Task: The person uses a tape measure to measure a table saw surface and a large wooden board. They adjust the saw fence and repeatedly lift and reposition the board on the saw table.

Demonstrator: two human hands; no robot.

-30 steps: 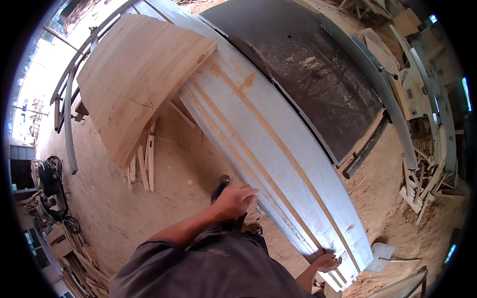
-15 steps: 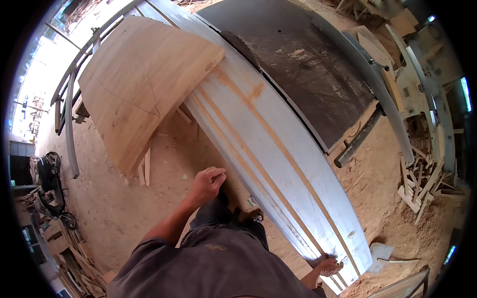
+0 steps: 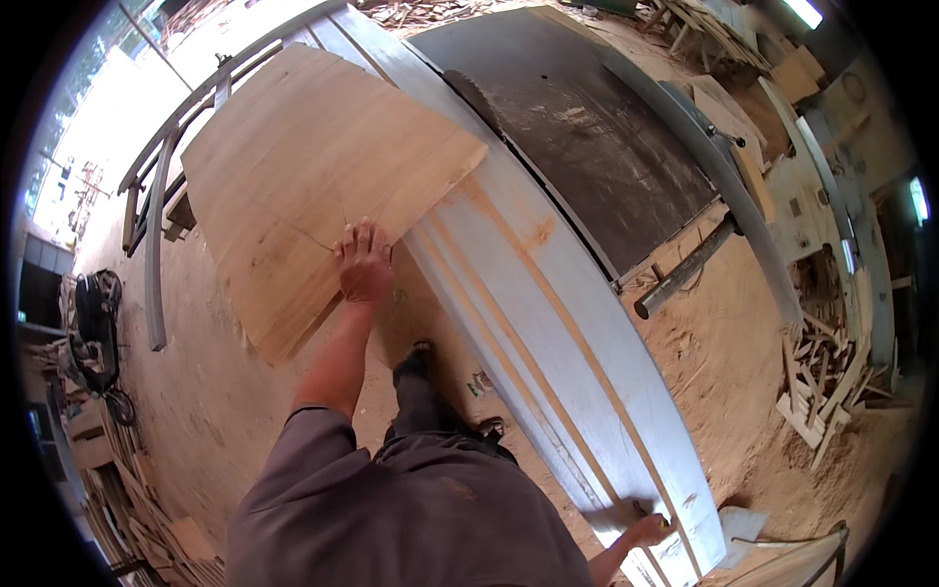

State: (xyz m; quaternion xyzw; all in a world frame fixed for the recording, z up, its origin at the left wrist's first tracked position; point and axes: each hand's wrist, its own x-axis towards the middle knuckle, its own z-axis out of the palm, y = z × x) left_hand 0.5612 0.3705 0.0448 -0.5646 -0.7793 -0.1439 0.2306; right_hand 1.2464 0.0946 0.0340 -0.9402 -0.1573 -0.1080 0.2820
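Note:
A broad, pale wooden panel (image 3: 293, 147) with angled sides and thin dark lines lies across the far part of a long metal sliding table (image 3: 548, 333). My left hand (image 3: 365, 266) rests on the panel's near edge, its fingers laid out on the top face. Down at the near end of the sliding table, my right hand (image 3: 646, 531) is closed over the surface. A small bit of yellow shows at its fingers, too small to name. Beyond the sliding table, a dark curved saw blade (image 3: 471, 98) stands beside the dark machine table (image 3: 597, 147).
A round metal bar (image 3: 685, 269) sticks out at the machine table's near edge. Metal rails (image 3: 156, 235) stand left of the panel. A motorbike (image 3: 96, 338) is at the far left, and wood offcuts (image 3: 817, 391) are heaped on the right. Sawdust covers the ground.
My left hand has reached forward from near my body and now lies on the wooden panel. My right hand stays at the table's near end. The view has shifted a little.

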